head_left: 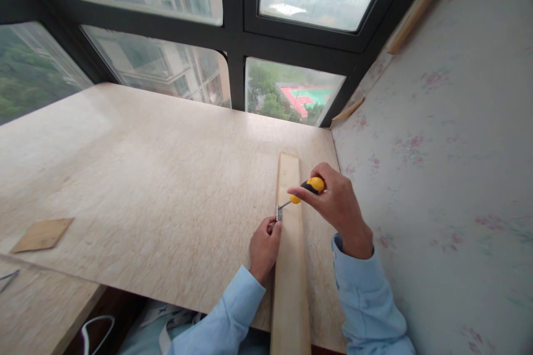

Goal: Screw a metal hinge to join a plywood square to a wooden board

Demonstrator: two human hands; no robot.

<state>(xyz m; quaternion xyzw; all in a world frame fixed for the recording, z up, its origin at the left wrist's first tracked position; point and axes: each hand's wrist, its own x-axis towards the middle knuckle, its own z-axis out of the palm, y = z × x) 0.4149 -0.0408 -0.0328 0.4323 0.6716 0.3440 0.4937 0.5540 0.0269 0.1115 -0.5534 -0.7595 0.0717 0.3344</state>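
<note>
A: In the head camera view, what is in the right hand?

B: The right hand (339, 199) has its fingers clamped on a screwdriver with a yellow and black rounded handle (312, 185). The screwdriver is tilted; its thin metal shaft points down to the left.

A: And where does the tip arrive?

B: At a small silver-coloured metal piece (279, 214), which is at the left edge of a long, pale wooden board (291, 277). Whether there is a screw under the tip, it is too small to tell.

A: How are the fingers of the left hand (265, 245)?

B: They are curled, with the thumb and the index finger together on the lower end of the metal piece.

A: Can you read some label on the handle?

B: The handle is too small to tell if any mark is printed there.

A: What lies around?

B: The board rests on a beige, marble-patterned surface (158, 177). Well apart, on the left, lies a flat brown four-sided piece (43, 234). Behind is a dark window frame (236, 75), and on the right stands a wall with pink-flowered white wallpaper (449, 177).
</note>
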